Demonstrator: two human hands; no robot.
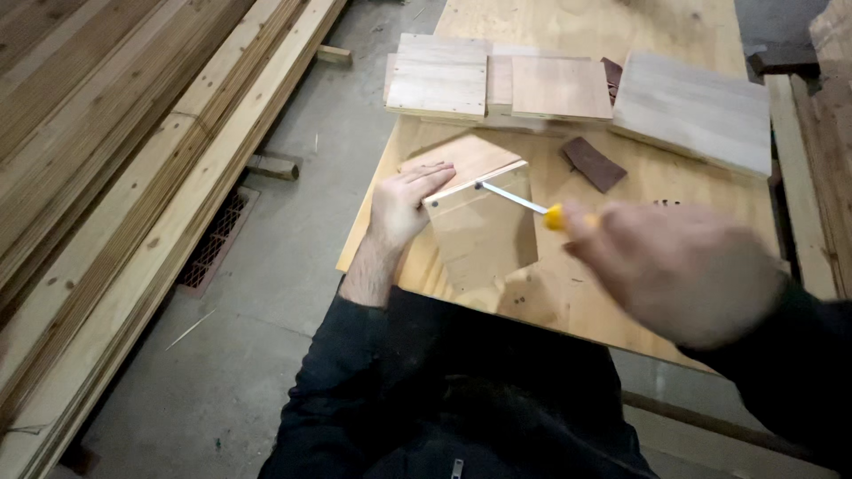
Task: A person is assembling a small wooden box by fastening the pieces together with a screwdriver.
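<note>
Standing over the plywood worktop (568, 302), the person pressed the left hand (404, 202) flat, fingers released and spread, against the side of a small wooden assembly (479, 222) of two joined boards near the worktop's front edge. The right hand (674, 266), blurred, was clenched around the yellow handle of a screwdriver (532, 208), whose metal shaft reached left to a screw at the top edge of the upright board. Farther back on the worktop lay several flat wooden panels (550, 87) side by side, with a larger pale board (697, 108) to their right. A dark brown scrap (593, 163) lay between those panels and the assembly. Long planks (106, 177) were stacked on the floor at the left.
</note>
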